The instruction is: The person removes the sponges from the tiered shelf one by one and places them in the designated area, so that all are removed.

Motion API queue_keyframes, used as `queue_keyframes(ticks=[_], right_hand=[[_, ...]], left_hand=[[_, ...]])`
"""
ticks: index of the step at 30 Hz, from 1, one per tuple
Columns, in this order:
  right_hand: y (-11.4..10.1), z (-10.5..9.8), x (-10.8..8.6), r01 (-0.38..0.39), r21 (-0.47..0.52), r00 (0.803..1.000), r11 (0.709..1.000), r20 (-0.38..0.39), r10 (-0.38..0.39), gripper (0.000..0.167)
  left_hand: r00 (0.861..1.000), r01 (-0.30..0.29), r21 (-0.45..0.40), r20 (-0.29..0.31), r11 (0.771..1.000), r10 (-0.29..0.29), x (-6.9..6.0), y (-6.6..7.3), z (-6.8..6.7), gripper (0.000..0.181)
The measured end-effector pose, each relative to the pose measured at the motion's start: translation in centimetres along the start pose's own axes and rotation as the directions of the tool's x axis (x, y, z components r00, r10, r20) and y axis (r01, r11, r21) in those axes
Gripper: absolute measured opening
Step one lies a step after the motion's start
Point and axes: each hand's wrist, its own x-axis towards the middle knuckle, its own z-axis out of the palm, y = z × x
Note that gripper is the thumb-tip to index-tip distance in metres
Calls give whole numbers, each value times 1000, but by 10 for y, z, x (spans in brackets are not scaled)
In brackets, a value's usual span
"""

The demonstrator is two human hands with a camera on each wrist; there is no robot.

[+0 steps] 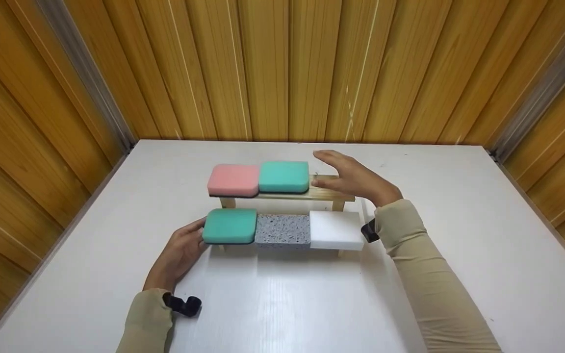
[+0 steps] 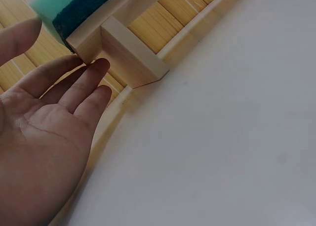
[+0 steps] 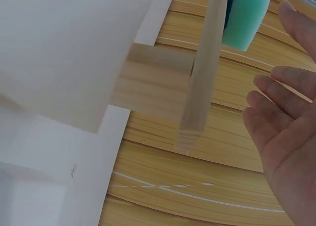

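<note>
A two-step wooden stand (image 1: 329,192) bears sponges on both steps. On its lower step sit a green sponge (image 1: 230,225), a grey speckled block (image 1: 282,230) and a white sponge (image 1: 336,229), side by side. Behind them, a pink sponge (image 1: 234,180) and a turquoise sponge (image 1: 284,176) lie on the upper step. My left hand (image 1: 179,250) is at the lower step's left end, fingertips against the wood below the green sponge; its palm holds nothing. Beside the bare right end of the upper step, my right hand (image 1: 356,179) is spread, apart from the turquoise sponge (image 3: 249,18).
The stand's wooden leg (image 2: 133,53) rests on a white table (image 1: 282,304). Yellow wood-patterned panels (image 1: 263,73) rise behind the table and at both sides. Each wrist carries a black camera mount (image 1: 184,305).
</note>
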Motion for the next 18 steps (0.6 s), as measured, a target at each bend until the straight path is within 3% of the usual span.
queue_keyframes(ticks=[8,18], right_hand=[[-6,5,8,-4,-12,999,1000,39,4,79],[-11,14,14,-35,-13,996,999,80,36,83]], left_hand=[[1000,-1,30,-6,1000,1,0,1,1,55],[1000,2,8,-27,1000,-1,0,1,2,54]])
